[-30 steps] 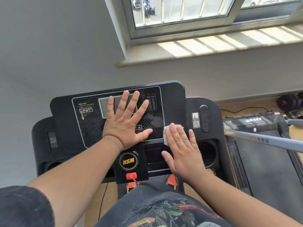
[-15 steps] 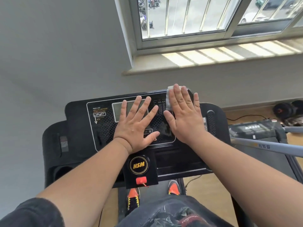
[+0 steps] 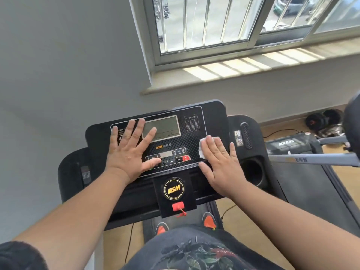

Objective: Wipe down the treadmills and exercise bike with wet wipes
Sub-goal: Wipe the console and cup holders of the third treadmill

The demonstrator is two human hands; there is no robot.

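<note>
I stand on a black treadmill and look down at its console (image 3: 210,115), which has a grey display (image 3: 163,127) and a row of buttons. My left hand (image 3: 130,152) lies flat with spread fingers on the console's left half, partly over the display's corner. My right hand (image 3: 220,164) presses a white wet wipe (image 3: 202,148) flat against the console's lower right part. Most of the wipe is hidden under its straight fingers.
A cup holder (image 3: 253,170) sits right of the console. A second treadmill (image 3: 303,172) with a grey handrail (image 3: 315,161) stands to the right, dumbbells (image 3: 321,118) behind it by the wall. A windowsill (image 3: 233,75) and barred window are ahead. A red safety key (image 3: 178,207) hangs below the HSM logo.
My right hand has slid the wipe from the console's top right edge down to its lower right. My left hand has shifted left, uncovering the display and buttons.
</note>
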